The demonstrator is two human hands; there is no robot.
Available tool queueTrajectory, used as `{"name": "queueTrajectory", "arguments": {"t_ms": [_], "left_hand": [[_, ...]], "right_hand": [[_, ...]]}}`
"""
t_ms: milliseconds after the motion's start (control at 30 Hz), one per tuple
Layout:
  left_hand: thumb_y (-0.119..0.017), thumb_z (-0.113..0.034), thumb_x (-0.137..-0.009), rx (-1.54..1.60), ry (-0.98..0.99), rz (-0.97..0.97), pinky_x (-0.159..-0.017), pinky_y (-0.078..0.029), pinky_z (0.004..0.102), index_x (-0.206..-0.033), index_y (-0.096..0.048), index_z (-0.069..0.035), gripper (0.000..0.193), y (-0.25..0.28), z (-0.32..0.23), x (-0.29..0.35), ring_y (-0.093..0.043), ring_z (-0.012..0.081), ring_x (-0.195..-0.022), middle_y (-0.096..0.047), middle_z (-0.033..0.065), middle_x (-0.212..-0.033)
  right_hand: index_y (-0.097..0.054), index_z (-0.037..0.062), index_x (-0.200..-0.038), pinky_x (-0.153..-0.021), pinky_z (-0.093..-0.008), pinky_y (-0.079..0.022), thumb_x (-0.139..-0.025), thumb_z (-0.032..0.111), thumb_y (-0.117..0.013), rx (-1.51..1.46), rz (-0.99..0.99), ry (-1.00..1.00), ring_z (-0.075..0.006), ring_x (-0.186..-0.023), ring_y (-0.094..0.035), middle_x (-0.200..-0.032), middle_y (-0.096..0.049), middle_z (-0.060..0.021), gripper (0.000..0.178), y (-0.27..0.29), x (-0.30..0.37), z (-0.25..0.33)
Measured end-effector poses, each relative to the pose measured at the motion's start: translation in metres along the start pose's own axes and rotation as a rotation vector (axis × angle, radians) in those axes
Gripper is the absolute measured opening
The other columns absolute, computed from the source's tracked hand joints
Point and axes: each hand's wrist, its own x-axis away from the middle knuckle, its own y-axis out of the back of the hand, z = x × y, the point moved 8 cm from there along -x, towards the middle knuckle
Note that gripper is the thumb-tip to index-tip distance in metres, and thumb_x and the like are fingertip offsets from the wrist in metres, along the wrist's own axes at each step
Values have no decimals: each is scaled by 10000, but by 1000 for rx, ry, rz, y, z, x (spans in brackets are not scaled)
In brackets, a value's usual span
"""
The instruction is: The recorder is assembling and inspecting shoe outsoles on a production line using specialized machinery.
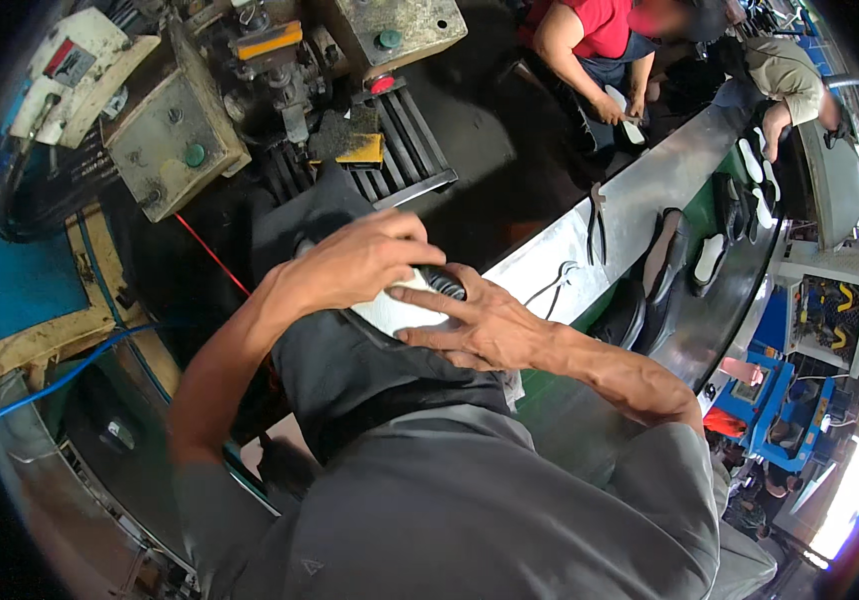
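Observation:
Over my lap, both hands are on a shoe (pixel 390 312) with a white underside and a dark ridged part at one end. My left hand (pixel 375 262) reaches across its far side, the fingers bent over the dark ridged end. From the right, my right hand (pixel 485 325) grips the same shoe, with its fingers lying across the white surface. Much of the shoe is hidden under the hands. To the right, pincers (pixel 554 290) and a second long-handled tool (pixel 598 225) lie on a metal ledge (pixel 520 265).
Black shoes (pixel 662 260) and white shoe-shaped pieces (pixel 752 160) sit on a green conveyor (pixel 590 400). Ahead stands a machine (pixel 295 110) with control boxes (pixel 175 145). At the upper right, a person in red (pixel 600 30) holds a white piece, and another person (pixel 790 75) reaches over the conveyor.

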Motion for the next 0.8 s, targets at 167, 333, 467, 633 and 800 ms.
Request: {"name": "queueTrajectory", "arguments": {"t_ms": [167,333,467,633,800], "left_hand": [[-742,-45,-898,-88,-163,50,-884,-570,459,-1099,-735,-10,204,-7,9,-18,-701,357,-996,-695,132,-1058],[-697,-38,-900,-227,-161,-35,-779,-569,491,-944,-651,-5,72,-3,-8,-22,-689,371,-894,-673,130,-973],[-643,22,-962,130,-38,-203,-811,-557,479,-944,-623,26,28,-10,12,-18,-677,401,-914,-653,179,-980],[-619,4,-1047,212,97,-757,-1010,-547,377,-1140,-712,20,132,72,10,22,-712,284,-1107,-730,166,-1175],[-598,-73,-1106,79,525,-1265,-992,-550,366,-1197,-729,19,184,98,149,129,-713,264,-1086,-750,141,-1154]], "right_hand": [[-710,315,-1403,-1066,-537,-604,-804,218,-827,22,-61,67,-510,-1309,-549,-1737,-413,-4,618,6,2,-5],[-702,294,-1441,-1059,-531,-624,-806,207,-852,27,1,11,-520,-1323,-541,-1729,-368,-118,659,13,3,-9],[-670,321,-1471,-1016,-538,-640,-809,222,-869,-35,-11,-10,-530,-1259,-572,-1692,-360,-206,699,5,2,-14],[-740,187,-1455,-1154,-532,-519,-884,225,-865,-354,-299,-290,-502,-1453,-556,-1705,-394,-307,585,27,16,-23],[-759,169,-1434,-1144,-574,-510,-837,220,-915,-237,-512,-263,-505,-1485,-517,-1706,-362,-349,619,95,0,-15]]}}
